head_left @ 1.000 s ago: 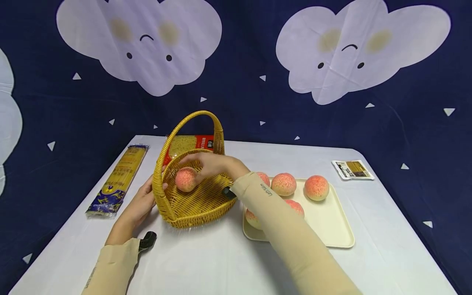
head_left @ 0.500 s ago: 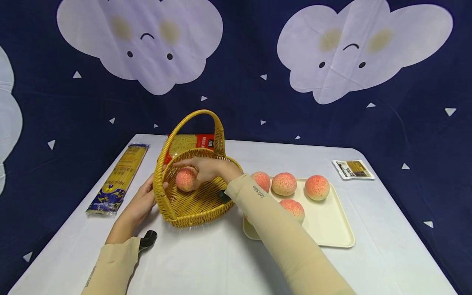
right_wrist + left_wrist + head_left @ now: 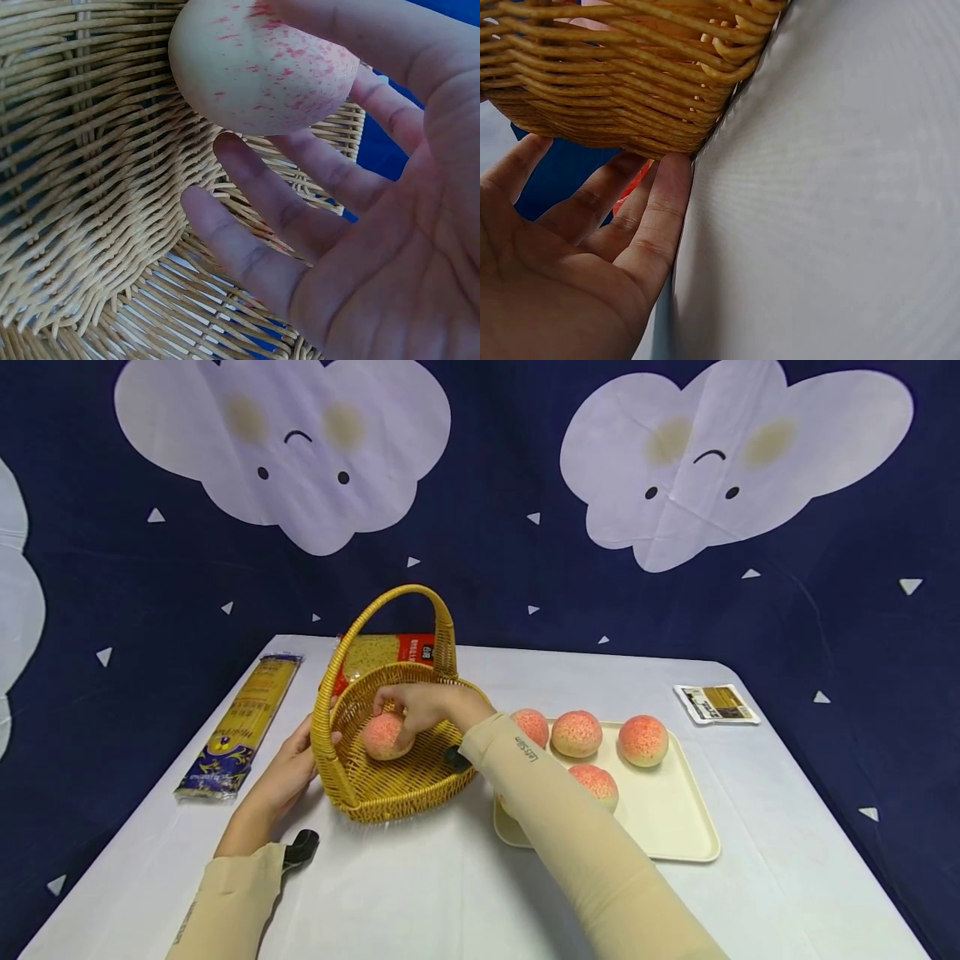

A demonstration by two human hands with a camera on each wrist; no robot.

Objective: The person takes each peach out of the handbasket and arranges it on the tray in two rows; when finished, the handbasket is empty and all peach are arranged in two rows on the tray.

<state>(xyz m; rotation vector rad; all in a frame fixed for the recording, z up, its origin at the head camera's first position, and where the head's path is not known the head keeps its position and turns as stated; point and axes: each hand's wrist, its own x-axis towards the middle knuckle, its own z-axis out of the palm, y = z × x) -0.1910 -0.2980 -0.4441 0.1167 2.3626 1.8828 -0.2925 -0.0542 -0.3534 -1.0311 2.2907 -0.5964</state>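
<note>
In the head view, a yellow wicker basket (image 3: pixel 420 768) with an arched handle leans toward me on the left half of the table. Inside it, my right hand (image 3: pixel 431 703) pinches a pink-speckled peach (image 3: pixel 384 737) between thumb and fingers. The right wrist view shows the peach's pale side (image 3: pixel 247 75) close to the wicker wall, with the other fingers spread below it. My left hand (image 3: pixel 288 768) holds the basket's left side, its thumb at the rim. Seen from the left wrist, its fingertips (image 3: pixel 676 176) support the basket's underside.
A cream tray (image 3: pixel 667 827) right of the basket carries several peaches (image 3: pixel 577 734), partly hidden by my right sleeve (image 3: pixel 570 827). A long noodle pack (image 3: pixel 243 718) lies at left, a red-and-yellow pack (image 3: pixel 375 652) behind the basket, and a small flat packet (image 3: pixel 716 705) at far right.
The peach has turned and shifted slightly down and right inside the basket. The right hand's extended finger has curled in toward it. My left hand and the basket have stayed put.
</note>
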